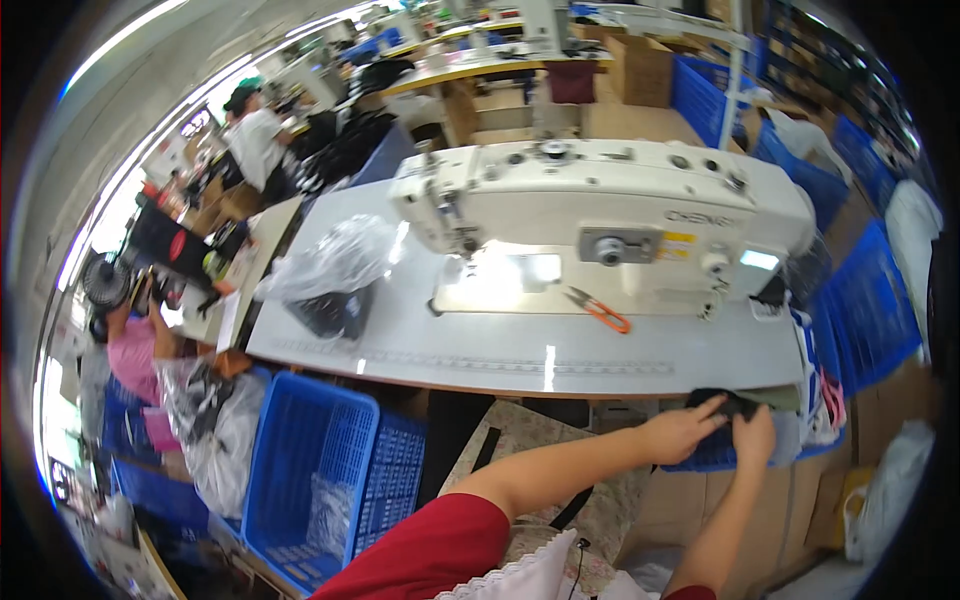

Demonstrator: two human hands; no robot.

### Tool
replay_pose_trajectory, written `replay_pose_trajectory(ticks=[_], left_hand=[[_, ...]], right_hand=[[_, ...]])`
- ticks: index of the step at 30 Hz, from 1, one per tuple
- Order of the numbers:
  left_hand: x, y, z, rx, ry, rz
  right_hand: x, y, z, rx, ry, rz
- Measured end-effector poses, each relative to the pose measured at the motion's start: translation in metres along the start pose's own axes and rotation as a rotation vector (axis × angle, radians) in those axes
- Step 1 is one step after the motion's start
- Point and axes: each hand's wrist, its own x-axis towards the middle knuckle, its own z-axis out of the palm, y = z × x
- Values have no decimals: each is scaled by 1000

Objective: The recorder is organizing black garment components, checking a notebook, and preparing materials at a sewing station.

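Note:
At the table's right front corner, both my hands hold a small piece of black cloth [728,402]. My left hand [682,432] reaches across from the left, its fingers closed on the cloth's near edge. Beside it, my right hand [755,436] grips the cloth's right part. The cloth's exact shape is partly hidden by my fingers. Just below them sits a blue basket [712,458] with folded fabric at its right side. A white sewing machine [600,195] stands on the table behind, and orange-handled thread snips [602,311] lie before it.
A clear plastic bag [335,265] with dark pieces lies on the left of the grey table [480,365]. A large blue crate [310,400] stands left of my lap. More blue crates [868,310] are at the right. Two people work at the far left.

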Motion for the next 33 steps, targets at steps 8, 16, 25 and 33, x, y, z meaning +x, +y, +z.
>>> replay_pose_trajectory(ticks=[8,16,25,33], left_hand=[[-152,35,-119,283,351,-9],[-418,49,-272,578,1241,-926],[-412,-68,-327,195,1311,-784],[-449,-97,-407,-356,1375,-837]], right_hand=[[-30,16,-7,391,177,-349],[-142,-256,-19,739,-223,-1011],[-190,-529,39,558,-123,-1210],[-190,-672,-5,963,-327,-1206]])
